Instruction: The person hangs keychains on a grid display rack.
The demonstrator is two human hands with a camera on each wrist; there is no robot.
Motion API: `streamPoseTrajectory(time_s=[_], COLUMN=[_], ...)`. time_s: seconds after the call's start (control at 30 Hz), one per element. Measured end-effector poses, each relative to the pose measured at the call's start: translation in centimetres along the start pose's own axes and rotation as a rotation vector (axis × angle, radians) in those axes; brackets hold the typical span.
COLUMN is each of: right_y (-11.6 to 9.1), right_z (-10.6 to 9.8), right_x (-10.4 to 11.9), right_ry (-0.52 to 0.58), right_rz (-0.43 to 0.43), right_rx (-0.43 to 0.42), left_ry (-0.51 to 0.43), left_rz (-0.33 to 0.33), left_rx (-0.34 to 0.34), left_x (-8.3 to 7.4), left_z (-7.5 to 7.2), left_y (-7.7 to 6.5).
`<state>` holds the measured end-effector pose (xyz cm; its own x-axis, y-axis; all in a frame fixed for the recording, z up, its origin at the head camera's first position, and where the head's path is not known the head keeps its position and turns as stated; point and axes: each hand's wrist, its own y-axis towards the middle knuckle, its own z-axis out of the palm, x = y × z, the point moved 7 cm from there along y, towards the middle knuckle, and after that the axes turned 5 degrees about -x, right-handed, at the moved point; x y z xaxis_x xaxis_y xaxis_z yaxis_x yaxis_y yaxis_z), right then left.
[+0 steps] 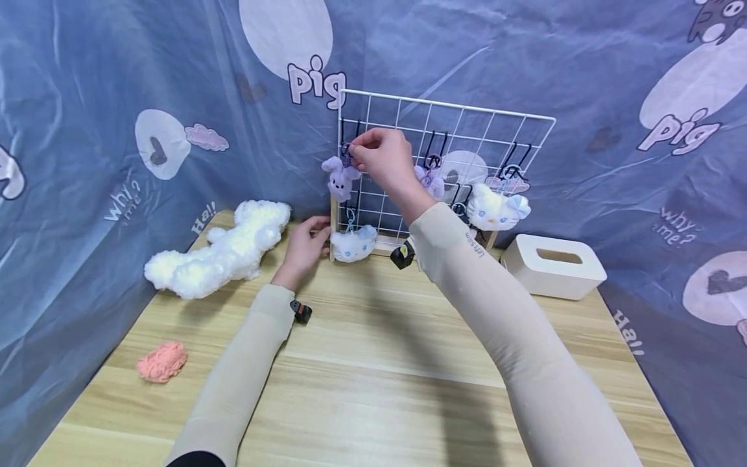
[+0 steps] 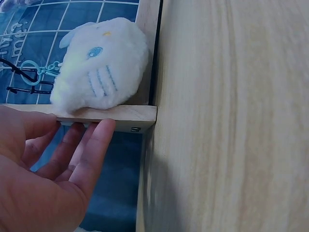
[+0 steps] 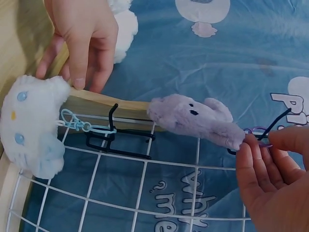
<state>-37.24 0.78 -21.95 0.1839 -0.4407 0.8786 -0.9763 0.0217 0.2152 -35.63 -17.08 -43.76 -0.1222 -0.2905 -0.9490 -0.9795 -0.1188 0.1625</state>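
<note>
My right hand (image 1: pixel 385 159) pinches the ring end of a purple bunny plush keychain (image 1: pixel 340 178) between thumb and fingers, at a black hook on the upper left of a white wire grid rack (image 1: pixel 449 102). In the right wrist view the bunny (image 3: pixel 186 113) dangles from a purple ring (image 3: pixel 260 130) beside the fingertips. Lower down, my left hand (image 1: pixel 306 246) touches the rack's wooden post (image 2: pixel 130 113) with fairly straight fingers along its outer side. Close by hangs a white cat plush keychain (image 1: pixel 353 244) on a light blue ring and clasp.
More keychains hang on the rack: another purple plush (image 1: pixel 432 181) behind my right forearm and a white cat plush (image 1: pixel 496 207) at right. A white tissue box (image 1: pixel 554 266) stands right of the rack. Left are a fluffy white plush (image 1: pixel 218 253) and a pink scrunchie-like bundle (image 1: pixel 162 362).
</note>
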Motion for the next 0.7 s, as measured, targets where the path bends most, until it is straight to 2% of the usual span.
streamPoseTrajectory(time_s=[0.37, 0.7], right_y=[0.6, 0.25], right_z=[0.05, -0.4], right_x=[-0.42, -0.25], right_ry=[-0.042, -0.109], right_rz=[0.016, -0.048], right_rx=[-0.066, -0.098], left_ry=[-0.012, -0.015], left_rz=[-0.005, -0.012], left_rx=[0.006, 0.0], left_x=[0.08, 0.08], left_z=[0.19, 0.06], left_y=[0.11, -0.05])
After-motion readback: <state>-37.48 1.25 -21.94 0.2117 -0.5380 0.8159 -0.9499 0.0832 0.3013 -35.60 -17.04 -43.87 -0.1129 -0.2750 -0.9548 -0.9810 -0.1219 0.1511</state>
